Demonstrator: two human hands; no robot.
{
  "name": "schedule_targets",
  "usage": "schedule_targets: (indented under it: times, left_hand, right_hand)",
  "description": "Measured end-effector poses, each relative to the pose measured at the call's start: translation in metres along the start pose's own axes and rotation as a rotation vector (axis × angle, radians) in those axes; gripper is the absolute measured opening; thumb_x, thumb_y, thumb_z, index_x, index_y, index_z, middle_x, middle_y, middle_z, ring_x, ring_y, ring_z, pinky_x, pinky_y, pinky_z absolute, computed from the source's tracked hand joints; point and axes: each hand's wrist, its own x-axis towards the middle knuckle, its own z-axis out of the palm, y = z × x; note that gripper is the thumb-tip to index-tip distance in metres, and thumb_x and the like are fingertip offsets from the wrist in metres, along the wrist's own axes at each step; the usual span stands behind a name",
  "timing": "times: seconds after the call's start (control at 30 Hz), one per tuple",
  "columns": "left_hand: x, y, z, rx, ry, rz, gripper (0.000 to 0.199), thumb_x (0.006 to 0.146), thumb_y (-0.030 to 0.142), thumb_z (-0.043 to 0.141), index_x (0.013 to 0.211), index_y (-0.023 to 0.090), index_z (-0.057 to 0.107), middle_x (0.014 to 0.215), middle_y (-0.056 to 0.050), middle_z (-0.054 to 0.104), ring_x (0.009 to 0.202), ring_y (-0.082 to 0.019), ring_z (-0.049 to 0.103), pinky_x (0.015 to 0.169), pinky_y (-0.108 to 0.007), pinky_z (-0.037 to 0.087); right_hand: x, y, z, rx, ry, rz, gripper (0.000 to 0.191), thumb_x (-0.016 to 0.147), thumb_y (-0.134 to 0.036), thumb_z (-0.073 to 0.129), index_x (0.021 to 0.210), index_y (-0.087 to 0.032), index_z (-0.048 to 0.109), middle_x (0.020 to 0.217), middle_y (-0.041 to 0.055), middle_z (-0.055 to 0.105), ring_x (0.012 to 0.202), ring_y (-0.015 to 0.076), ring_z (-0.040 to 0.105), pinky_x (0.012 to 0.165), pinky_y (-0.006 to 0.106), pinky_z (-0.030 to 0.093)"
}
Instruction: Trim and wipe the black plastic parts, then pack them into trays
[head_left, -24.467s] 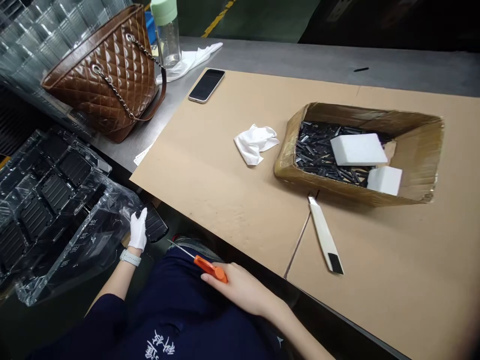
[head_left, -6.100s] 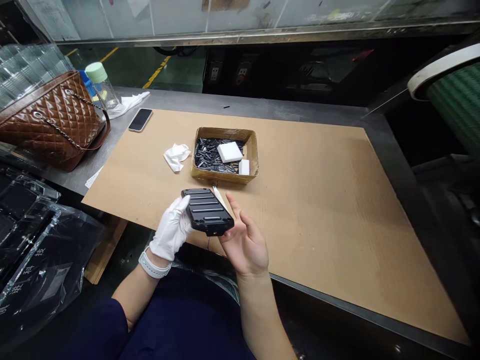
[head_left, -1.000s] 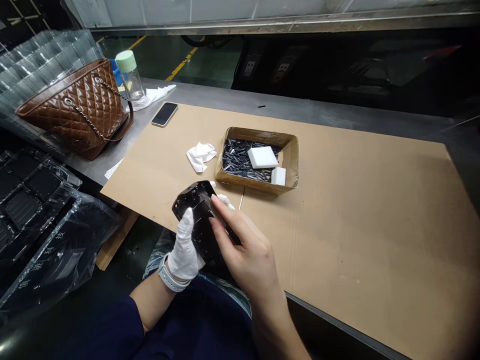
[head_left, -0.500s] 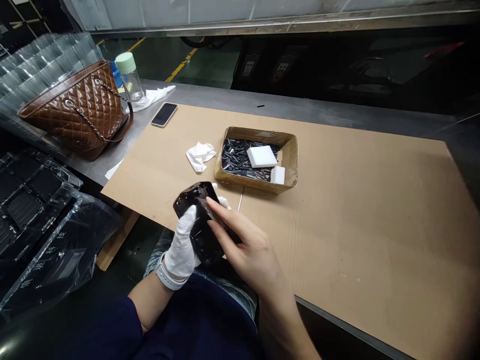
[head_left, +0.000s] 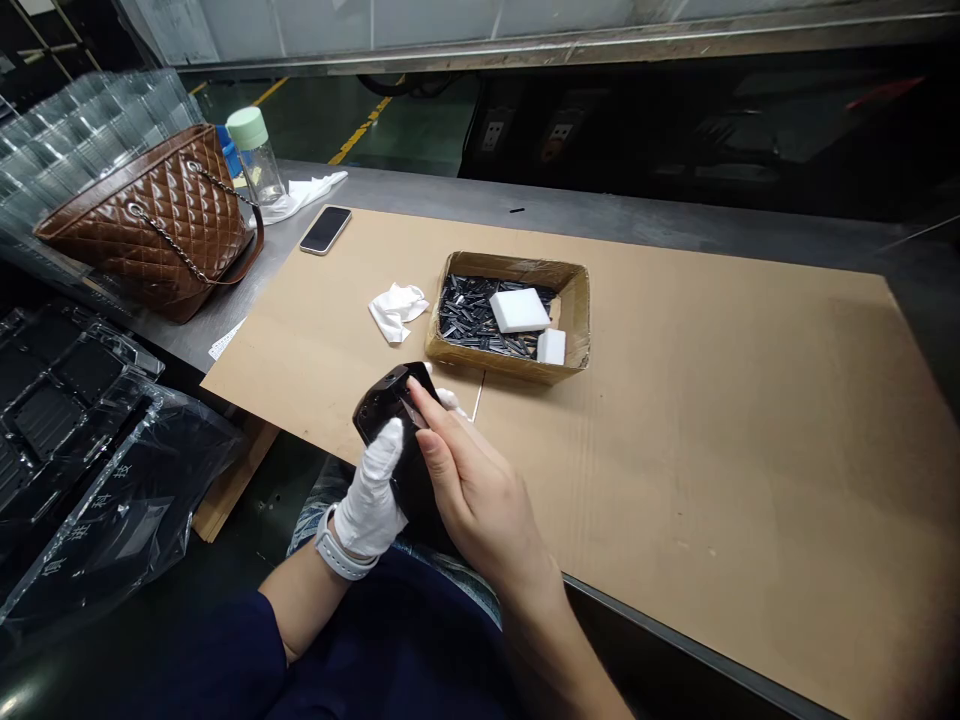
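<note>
My left hand (head_left: 373, 492), in a white glove with a light wristband, is closed around a glossy black plastic shell (head_left: 381, 405). White glove fingertips show at the shell's far side. My bare right hand (head_left: 472, 480) lies over the shell, its forefinger stretched along the upper part and its thumb bent close beside it. A small thin piece with a shine seems to sit under these fingers; its kind I cannot make out. The right hand covers much of the shell's lower part.
A cardboard box (head_left: 508, 368) of small black strips, with two white foam blocks (head_left: 519, 311), stands on the cardboard sheet (head_left: 712, 420). Around it are a crumpled white cloth (head_left: 396, 312), a phone (head_left: 325, 230), a brown bag (head_left: 161, 215) and a bottle (head_left: 259, 160). Bagged black parts (head_left: 82, 480) lie left.
My right forefinger has slid up toward the shell's top edge, and the thumb has come closer to it. The shell has turned and shifted slightly right in my left hand.
</note>
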Motion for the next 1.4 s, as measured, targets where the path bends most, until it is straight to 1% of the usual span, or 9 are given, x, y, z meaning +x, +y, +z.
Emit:
schedule_targets:
  times: [0.47,0.8,0.9,1.0,1.1,1.17,1.23,1.33,1.4]
  left_hand:
    - [0.001,-0.003,0.008,-0.004,0.072,-0.001,0.030,0.078,0.034,0.057,0.101,0.021,0.069,0.118,-0.003,0.065,0.127,-0.024,0.047,0.111,-0.038,0.034]
    - [0.006,-0.007,0.011,-0.017,0.160,-0.013,0.029,0.082,0.037,0.052,0.098,0.021,0.069,0.115,-0.003,0.066,0.124,-0.023,0.050,0.107,-0.037,0.039]
    - [0.012,0.006,0.010,-0.016,0.104,-0.051,0.040,0.084,0.050,0.049,0.103,0.020,0.067,0.106,-0.006,0.068,0.110,-0.024,0.059,0.100,-0.038,0.044]
    - [0.023,0.035,-0.005,-0.037,0.099,0.059,0.059,0.080,0.067,0.041,0.106,0.019,0.065,0.098,-0.006,0.068,0.092,-0.020,0.064,0.089,-0.036,0.050]
    - [0.034,0.067,-0.034,-0.096,0.119,0.177,0.045,0.086,0.055,0.044,0.104,0.018,0.063,0.086,-0.004,0.065,0.075,-0.012,0.062,0.073,-0.026,0.053]
    - [0.038,0.080,-0.051,-0.044,0.104,0.192,0.028,0.089,0.039,0.048,0.091,0.016,0.063,0.061,0.003,0.054,0.047,-0.004,0.048,0.048,-0.015,0.045]
    - [0.039,0.084,-0.059,0.112,0.124,0.247,0.023,0.087,0.036,0.053,0.081,0.016,0.063,0.054,0.005,0.049,0.039,-0.003,0.041,0.038,-0.014,0.038]
    - [0.035,0.082,-0.053,0.431,0.184,0.384,0.020,0.075,0.034,0.069,0.088,0.019,0.068,0.076,0.000,0.067,0.066,-0.011,0.063,0.059,-0.019,0.052]
    - [0.032,0.082,-0.048,0.704,0.181,0.474,0.024,0.070,0.028,0.074,0.092,0.020,0.070,0.090,-0.002,0.071,0.086,-0.017,0.066,0.080,-0.025,0.052]
  right_hand:
    - [0.000,0.002,0.003,-0.094,0.085,-0.061,0.039,0.096,-0.025,0.037,0.131,-0.015,0.052,0.103,0.0086,0.070,0.100,0.0184,0.065,0.091,0.029,0.051]
    - [0.004,0.007,0.010,-0.032,0.042,0.023,0.038,0.097,-0.027,0.036,0.131,-0.022,0.052,0.114,0.0064,0.067,0.109,0.0198,0.062,0.091,0.031,0.052]
    - [0.000,0.024,0.005,0.048,0.031,0.086,0.038,0.097,-0.030,0.035,0.130,-0.022,0.052,0.124,0.0055,0.062,0.113,0.0184,0.059,0.092,0.031,0.051]
    - [-0.013,0.061,-0.001,-0.069,0.002,0.255,0.038,0.096,-0.037,0.036,0.124,-0.023,0.057,0.116,0.0072,0.066,0.104,0.0216,0.063,0.083,0.035,0.054]
    - [-0.020,0.097,0.003,-0.244,-0.036,0.313,0.041,0.093,-0.044,0.038,0.112,-0.020,0.065,0.096,0.0106,0.069,0.090,0.0260,0.065,0.076,0.043,0.054]
    - [-0.009,0.107,0.014,-0.256,-0.002,0.233,0.039,0.091,-0.042,0.041,0.112,-0.018,0.065,0.097,0.0118,0.067,0.092,0.0264,0.063,0.081,0.045,0.051]
    - [0.021,0.107,0.035,-0.197,0.004,0.154,0.037,0.091,-0.034,0.044,0.119,-0.016,0.060,0.106,0.0127,0.064,0.101,0.0252,0.060,0.090,0.043,0.047]
    - [0.088,0.101,0.074,-0.129,-0.080,0.207,0.041,0.086,-0.020,0.047,0.126,-0.009,0.052,0.117,0.0167,0.060,0.113,0.0257,0.053,0.100,0.040,0.039]
    - [0.131,0.103,0.097,-0.120,-0.071,0.242,0.046,0.081,-0.014,0.051,0.126,-0.001,0.049,0.125,0.0238,0.052,0.121,0.0308,0.045,0.104,0.045,0.033]
